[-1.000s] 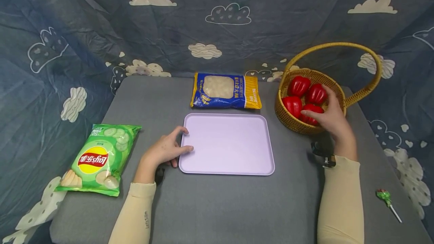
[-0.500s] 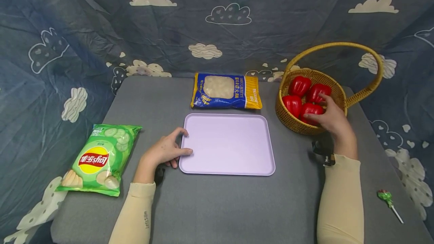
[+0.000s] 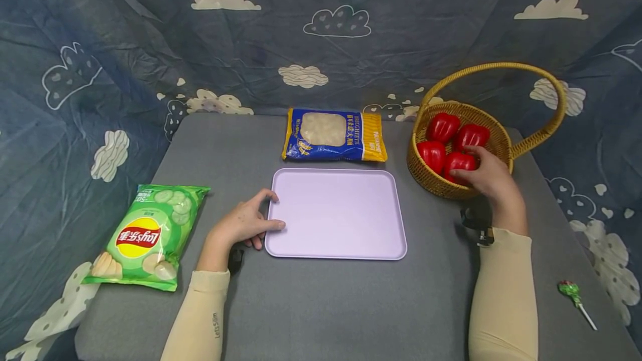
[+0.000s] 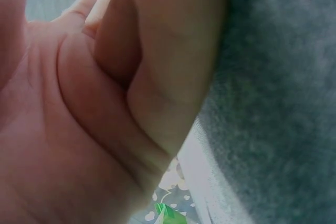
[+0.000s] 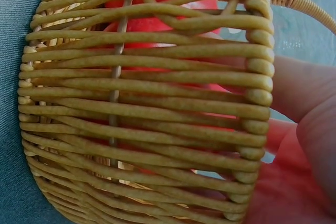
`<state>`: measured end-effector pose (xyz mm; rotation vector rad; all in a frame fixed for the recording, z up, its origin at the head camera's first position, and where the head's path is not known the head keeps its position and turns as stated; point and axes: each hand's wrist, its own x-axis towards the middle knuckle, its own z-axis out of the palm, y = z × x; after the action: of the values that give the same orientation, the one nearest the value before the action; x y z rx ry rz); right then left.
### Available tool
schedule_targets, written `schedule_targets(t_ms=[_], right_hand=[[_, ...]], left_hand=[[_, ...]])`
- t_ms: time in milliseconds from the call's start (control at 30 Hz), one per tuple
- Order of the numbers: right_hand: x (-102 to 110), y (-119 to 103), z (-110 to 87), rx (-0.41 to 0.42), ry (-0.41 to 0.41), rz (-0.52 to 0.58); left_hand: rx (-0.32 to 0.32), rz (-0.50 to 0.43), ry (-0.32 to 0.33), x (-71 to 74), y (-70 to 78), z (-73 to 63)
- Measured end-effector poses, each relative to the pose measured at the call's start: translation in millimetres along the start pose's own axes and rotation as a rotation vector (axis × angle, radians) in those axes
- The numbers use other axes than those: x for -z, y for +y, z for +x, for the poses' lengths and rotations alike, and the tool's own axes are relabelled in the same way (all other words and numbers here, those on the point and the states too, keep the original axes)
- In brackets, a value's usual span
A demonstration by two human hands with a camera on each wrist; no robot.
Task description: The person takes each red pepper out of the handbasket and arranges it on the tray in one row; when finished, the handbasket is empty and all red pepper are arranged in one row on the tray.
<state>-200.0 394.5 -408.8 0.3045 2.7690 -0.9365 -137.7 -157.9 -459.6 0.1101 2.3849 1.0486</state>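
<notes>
In the head view, my right hand (image 3: 494,180) reaches over the near rim of a wicker basket (image 3: 433,183). Its thumb and fingers curl round the nearest red bell pepper (image 3: 460,163), which still sits among several peppers. The right wrist view looks through the basket's weave (image 5: 184,98), with red showing behind it and part of the hand (image 5: 310,114) past the rim. My left hand (image 3: 246,219) rests at the left edge of a lilac tray (image 3: 336,213), thumb and index fingertip apart over its rim. The left wrist view shows mostly palm (image 4: 68,119); the tray is hidden there.
A blue and yellow pasta bag (image 3: 333,134) lies behind the tray. A green chip bag (image 3: 147,235) is on the left, and a lollipop (image 3: 574,299) lies at the right of the grey table (image 3: 351,311). The basket's tall handle (image 3: 501,66) arches above it.
My right hand's fingers have drawn in from a wide spread to close round the nearest pepper. A farther pepper shifted slightly as the fingers left it. My left hand stays in place.
</notes>
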Motion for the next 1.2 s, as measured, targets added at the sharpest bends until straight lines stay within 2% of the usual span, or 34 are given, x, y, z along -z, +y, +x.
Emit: schedule_targets(t_ms=[600, 1200], right_hand=[[1.2, 0.7, -4.2, -0.02, 0.003, -0.007], [-0.3, 0.8, -8.4, 0.0, 0.03, -0.003]], left_hand=[[-0.001, -0.065, -0.044, 2.0, -6.6, 0.1], [0.016, -0.115, -0.075, 3.5, -9.1, 0.9]])
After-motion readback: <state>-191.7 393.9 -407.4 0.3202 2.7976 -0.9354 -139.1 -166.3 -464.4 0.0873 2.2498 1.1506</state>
